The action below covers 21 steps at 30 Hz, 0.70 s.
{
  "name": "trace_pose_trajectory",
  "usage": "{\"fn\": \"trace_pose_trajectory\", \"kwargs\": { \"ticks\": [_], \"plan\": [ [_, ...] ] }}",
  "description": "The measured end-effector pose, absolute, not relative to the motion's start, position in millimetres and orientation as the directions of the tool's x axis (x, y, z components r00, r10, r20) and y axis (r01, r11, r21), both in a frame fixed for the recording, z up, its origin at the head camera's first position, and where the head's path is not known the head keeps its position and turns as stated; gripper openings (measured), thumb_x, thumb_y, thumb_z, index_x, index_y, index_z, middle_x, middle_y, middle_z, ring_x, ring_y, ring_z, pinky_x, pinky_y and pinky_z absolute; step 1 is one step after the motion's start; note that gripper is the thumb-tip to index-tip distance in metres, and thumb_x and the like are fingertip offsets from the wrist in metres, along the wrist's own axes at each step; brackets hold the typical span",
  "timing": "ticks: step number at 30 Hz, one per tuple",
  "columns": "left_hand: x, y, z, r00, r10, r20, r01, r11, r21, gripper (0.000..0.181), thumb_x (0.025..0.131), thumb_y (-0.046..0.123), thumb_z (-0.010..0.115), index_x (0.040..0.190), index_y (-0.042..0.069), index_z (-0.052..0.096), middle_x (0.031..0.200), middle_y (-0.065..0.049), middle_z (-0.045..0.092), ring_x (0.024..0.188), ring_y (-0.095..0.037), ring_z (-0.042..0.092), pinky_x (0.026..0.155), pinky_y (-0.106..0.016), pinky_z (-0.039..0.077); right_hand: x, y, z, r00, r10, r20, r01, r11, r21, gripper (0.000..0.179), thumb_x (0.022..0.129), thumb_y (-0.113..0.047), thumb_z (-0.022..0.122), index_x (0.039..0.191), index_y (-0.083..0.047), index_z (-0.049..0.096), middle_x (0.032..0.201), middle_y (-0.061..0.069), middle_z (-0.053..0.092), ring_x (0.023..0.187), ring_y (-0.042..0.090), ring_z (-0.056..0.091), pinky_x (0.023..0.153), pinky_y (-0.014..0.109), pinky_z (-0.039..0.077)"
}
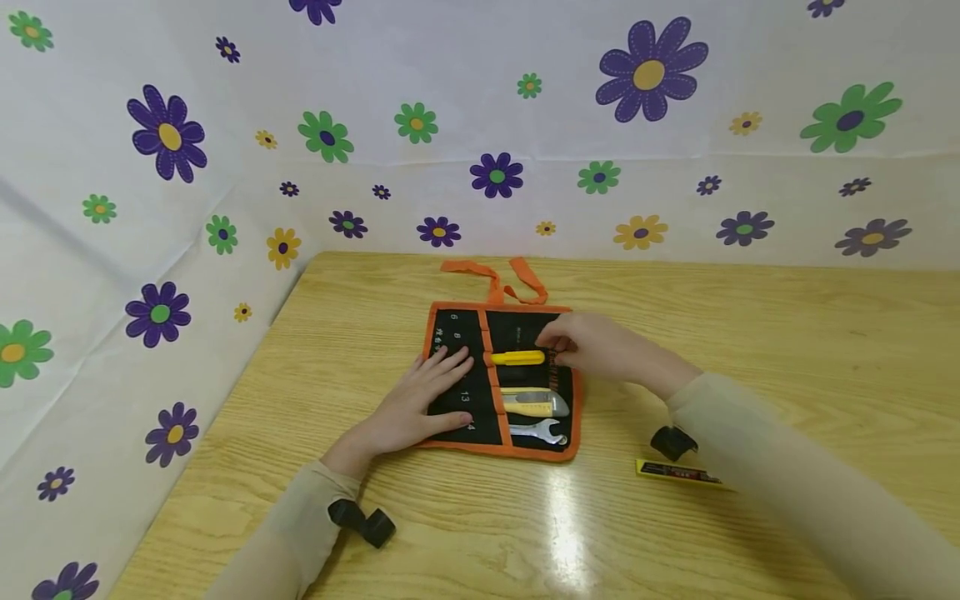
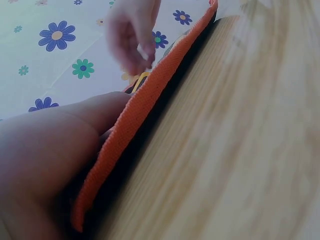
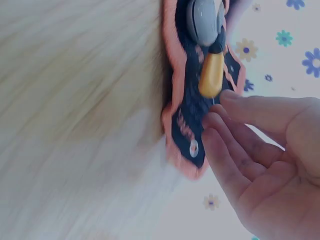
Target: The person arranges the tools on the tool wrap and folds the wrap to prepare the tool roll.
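Note:
A black tool pouch with orange edging [image 1: 488,323] lies unfolded on the table. My left hand [image 1: 420,404] rests on its left part with fingers spread, partly covering the printed numbers. From the pockets on the right stick out a yellow handle [image 1: 517,358], a yellow utility knife [image 1: 532,402] and a silver open-end wrench [image 1: 536,431]. My right hand [image 1: 600,346] hovers over the pouch's right edge, its bent fingers just beyond the end of the yellow handle [image 3: 211,75]. In the right wrist view nothing shows held between thumb and fingers [image 3: 215,142].
Orange tie straps [image 1: 528,279] extend from the pouch's far edge. A slim yellow and black box [image 1: 678,472] lies on the wooden table [image 1: 465,533], partly behind the right forearm. A flower-patterned white cloth [image 1: 450,75] hangs behind and to the left.

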State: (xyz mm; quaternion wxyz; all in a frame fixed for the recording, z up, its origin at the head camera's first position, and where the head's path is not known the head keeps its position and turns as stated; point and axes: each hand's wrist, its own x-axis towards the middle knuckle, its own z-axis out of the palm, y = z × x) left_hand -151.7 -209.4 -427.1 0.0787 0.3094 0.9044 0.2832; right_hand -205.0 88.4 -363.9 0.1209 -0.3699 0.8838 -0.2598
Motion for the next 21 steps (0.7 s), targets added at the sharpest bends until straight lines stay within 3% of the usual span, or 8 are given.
{"fn": "trace_pose_trajectory", "kwargs": {
  "ticks": [6, 12, 17, 21],
  "plan": [
    [-152.2, -210.4, -426.8, -0.794, 0.607, 0.036, 0.521, 0.648, 0.556, 0.074, 0.092, 0.040, 0.062, 0.152, 0.013, 0.028, 0.158, -0.001, 0.019, 0.145, -0.025, 0.006, 0.114, -0.052, 0.000, -185.0, 125.5, -359.9, -0.695, -0.719, -0.013, -0.591, 0.581, -0.559, 0.015, 0.086, 0.003, 0.066, 0.101, 0.001, 0.070, 0.092, 0.005, 0.067, 0.080, 0.015, 0.059, 0.071, 0.031, 0.053],
    [-152.5, -209.9, -427.4, -0.799, 0.601, 0.030, 0.514, 0.655, 0.553, 0.073, 0.092, 0.040, 0.061, 0.152, 0.013, 0.028, 0.158, -0.001, 0.019, 0.145, -0.024, 0.005, 0.114, -0.051, 0.000, -159.9, 161.7, -359.0, -0.657, -0.741, -0.138, -0.548, 0.596, -0.587, 0.004, 0.085, -0.010, 0.072, 0.088, -0.012, 0.069, 0.079, -0.012, 0.061, 0.070, 0.004, 0.053, 0.063, 0.025, 0.050],
    [-152.2, -209.4, -426.7, -0.799, 0.600, 0.027, 0.510, 0.654, 0.559, 0.073, 0.092, 0.040, 0.061, 0.152, 0.013, 0.027, 0.158, -0.001, 0.018, 0.145, -0.024, 0.005, 0.114, -0.051, 0.000, -143.3, 188.5, -363.2, -0.608, -0.760, -0.229, -0.499, 0.590, -0.635, 0.010, 0.084, -0.018, 0.074, 0.088, -0.015, 0.065, 0.075, -0.014, 0.056, 0.065, 0.002, 0.050, 0.058, 0.024, 0.047],
    [-151.8, -209.3, -426.8, -0.800, 0.599, 0.029, 0.510, 0.654, 0.559, 0.073, 0.092, 0.040, 0.061, 0.152, 0.012, 0.028, 0.158, -0.001, 0.019, 0.145, -0.024, 0.006, 0.114, -0.051, 0.000, -133.2, 206.4, -366.9, -0.609, -0.735, -0.298, -0.439, 0.625, -0.646, 0.018, 0.080, -0.022, 0.077, 0.089, -0.017, 0.062, 0.074, -0.013, 0.054, 0.065, 0.003, 0.049, 0.056, 0.024, 0.045]
  ]
}}
